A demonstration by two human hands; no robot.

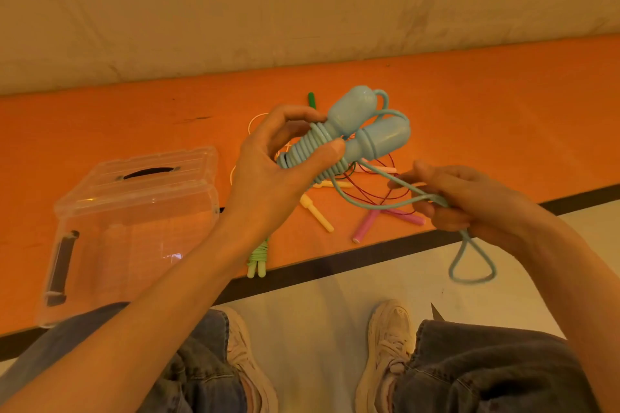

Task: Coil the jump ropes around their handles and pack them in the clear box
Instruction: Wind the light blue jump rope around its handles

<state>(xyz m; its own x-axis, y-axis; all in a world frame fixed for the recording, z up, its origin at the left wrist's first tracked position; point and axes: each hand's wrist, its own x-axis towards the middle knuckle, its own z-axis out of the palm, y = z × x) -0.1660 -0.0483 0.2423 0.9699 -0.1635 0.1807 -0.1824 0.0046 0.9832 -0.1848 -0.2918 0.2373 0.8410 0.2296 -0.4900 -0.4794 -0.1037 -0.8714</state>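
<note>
My left hand [275, 171] grips the two light blue jump rope handles [365, 127] side by side, above the orange table. Blue rope is coiled in several turns around the handles' thin ends. My right hand [469, 201] pinches the loose blue rope [396, 184] to the right of the handles, and a loop of it [471, 265] hangs below that hand. The clear box [134, 228] with its lid on stands at the left on the table. A coiled green jump rope [257, 258] lies by the table's front edge.
Loose jump ropes lie tangled on the orange table [503, 111] behind my hands: pink handles [365, 225], yellow handles [317, 213], thin red cord, a green handle [311, 100]. A pale wall rises behind the table. My legs and shoes show below, over a light floor.
</note>
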